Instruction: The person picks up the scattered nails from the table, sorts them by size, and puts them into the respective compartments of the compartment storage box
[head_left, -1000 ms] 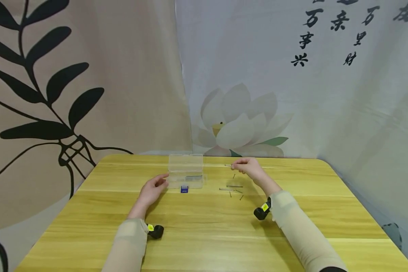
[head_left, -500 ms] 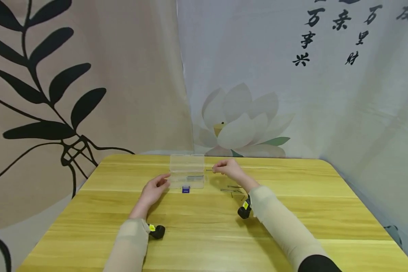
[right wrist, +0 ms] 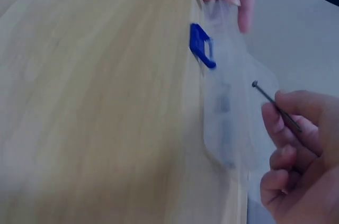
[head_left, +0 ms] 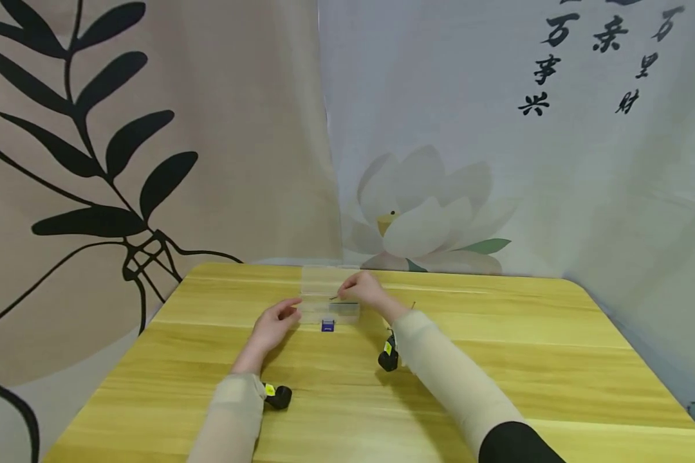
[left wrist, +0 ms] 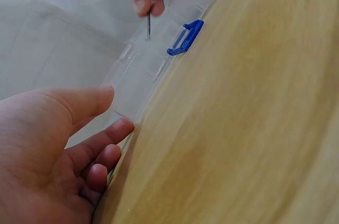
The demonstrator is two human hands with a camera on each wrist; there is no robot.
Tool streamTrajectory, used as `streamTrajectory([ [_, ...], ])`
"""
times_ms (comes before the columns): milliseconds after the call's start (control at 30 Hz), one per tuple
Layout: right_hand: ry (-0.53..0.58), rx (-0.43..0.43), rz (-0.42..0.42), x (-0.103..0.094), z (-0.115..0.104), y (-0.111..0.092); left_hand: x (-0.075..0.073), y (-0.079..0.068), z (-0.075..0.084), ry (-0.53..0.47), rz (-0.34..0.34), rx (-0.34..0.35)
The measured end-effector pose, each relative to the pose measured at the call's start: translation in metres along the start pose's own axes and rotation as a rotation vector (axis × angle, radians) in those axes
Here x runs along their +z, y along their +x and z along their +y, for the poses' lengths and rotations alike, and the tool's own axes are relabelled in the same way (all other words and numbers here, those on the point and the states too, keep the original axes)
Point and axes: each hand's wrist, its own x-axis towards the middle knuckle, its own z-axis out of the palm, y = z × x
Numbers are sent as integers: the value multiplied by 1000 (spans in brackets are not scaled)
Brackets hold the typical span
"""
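Note:
A clear plastic box (head_left: 315, 314) stands near the table's far side, its lid (head_left: 317, 281) raised behind it. A blue latch (left wrist: 186, 37) sits on its front. My left hand (head_left: 275, 325) holds the box's left end, thumb and index finger at its two corners in the left wrist view. Between the thumb and fingers of my right hand (head_left: 361, 289) is a thin metal nail (right wrist: 276, 106), its head pointing away from the fingers. That hand is above the box. Dark metal pieces show in the box's right part (right wrist: 226, 128), blurred in the right wrist view.
Behind my right wrist, a small nail (head_left: 414, 305) shows on the wooden table (head_left: 515, 360); the forearm covers the place where others lay. A printed cloth backdrop (head_left: 255, 161) hangs beyond the table's far edge. Each wrist carries a black camera (head_left: 389, 357).
My right hand has moved left, carrying the nail from beside the loose nails to above the box. The left hand stays at the box's left end. The head view has shifted slightly.

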Motion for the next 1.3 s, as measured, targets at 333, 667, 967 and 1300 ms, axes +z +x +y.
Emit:
streamTrajectory([
  [333, -104, -43, -28, 12, -8, 1, 3, 1, 0, -5, 6, -6],
  [667, -55, -18, -29, -11, -11, -13, 3, 2, 0, 8, -20, -9],
  [967, -25, -48, -35, -54, 9, -38, -5, 2, -4, 12, -22, -17],
  [1300, 35, 76, -32, -90, 54, -80, -3, 3, -1, -6, -48, -14],
])
